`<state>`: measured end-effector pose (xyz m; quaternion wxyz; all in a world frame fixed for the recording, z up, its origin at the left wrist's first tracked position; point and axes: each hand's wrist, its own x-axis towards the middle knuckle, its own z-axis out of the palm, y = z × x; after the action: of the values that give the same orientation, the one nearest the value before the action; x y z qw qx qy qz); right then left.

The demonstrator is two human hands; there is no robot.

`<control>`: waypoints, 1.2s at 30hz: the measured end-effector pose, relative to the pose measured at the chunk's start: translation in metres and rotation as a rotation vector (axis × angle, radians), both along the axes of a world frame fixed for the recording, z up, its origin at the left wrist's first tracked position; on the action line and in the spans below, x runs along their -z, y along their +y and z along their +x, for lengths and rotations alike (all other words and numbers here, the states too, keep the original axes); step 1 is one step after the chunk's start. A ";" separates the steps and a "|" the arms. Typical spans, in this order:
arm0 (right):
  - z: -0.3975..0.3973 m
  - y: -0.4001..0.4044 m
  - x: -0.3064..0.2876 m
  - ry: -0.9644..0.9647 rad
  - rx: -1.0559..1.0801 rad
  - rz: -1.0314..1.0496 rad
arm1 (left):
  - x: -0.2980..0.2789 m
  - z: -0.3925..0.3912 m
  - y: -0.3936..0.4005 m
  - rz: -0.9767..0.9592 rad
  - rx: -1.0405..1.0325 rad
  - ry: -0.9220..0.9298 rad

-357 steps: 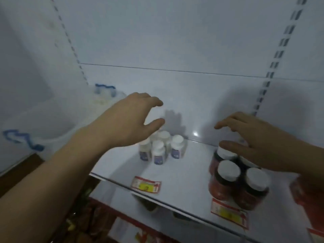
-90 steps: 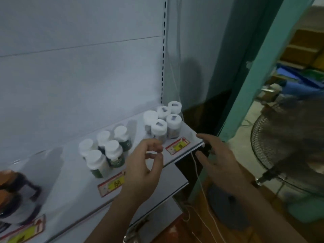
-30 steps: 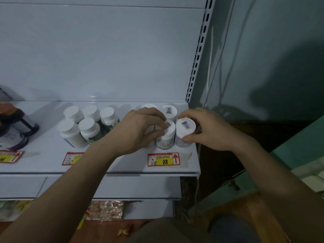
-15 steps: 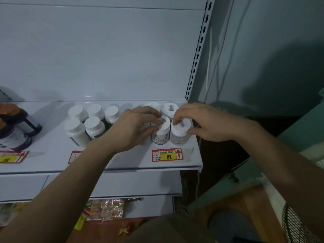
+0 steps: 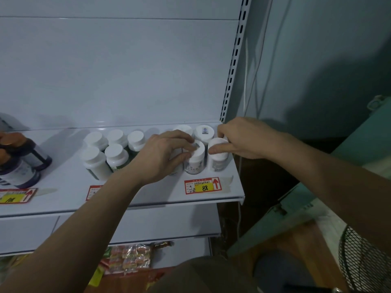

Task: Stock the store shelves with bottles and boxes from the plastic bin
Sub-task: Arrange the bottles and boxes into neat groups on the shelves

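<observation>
On the shelf (image 5: 131, 187), the left hand (image 5: 163, 157) gripped one upright bottle (image 5: 195, 159); the right hand (image 5: 243, 140) pinched its neighbour (image 5: 219, 161) just right, both touching.

White-capped bottles (image 5: 195, 157) stand upright, clustered right of frame centre on the white shelf (image 5: 148, 191); five green-labelled bottles (image 5: 115, 156) stand left of them.

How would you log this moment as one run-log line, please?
left hand: grips front bottle | right hand: grips end bottle | shelf
</observation>
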<state>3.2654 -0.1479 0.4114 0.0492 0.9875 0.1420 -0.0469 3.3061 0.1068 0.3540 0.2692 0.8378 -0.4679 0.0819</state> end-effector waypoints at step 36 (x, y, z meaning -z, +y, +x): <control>-0.003 0.001 0.009 0.030 -0.053 0.252 | -0.004 0.002 0.006 -0.008 0.027 -0.016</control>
<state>3.2628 -0.1471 0.4022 -0.0764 0.9809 0.1737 -0.0421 3.3080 0.1127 0.3576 0.2701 0.8295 -0.4812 0.0869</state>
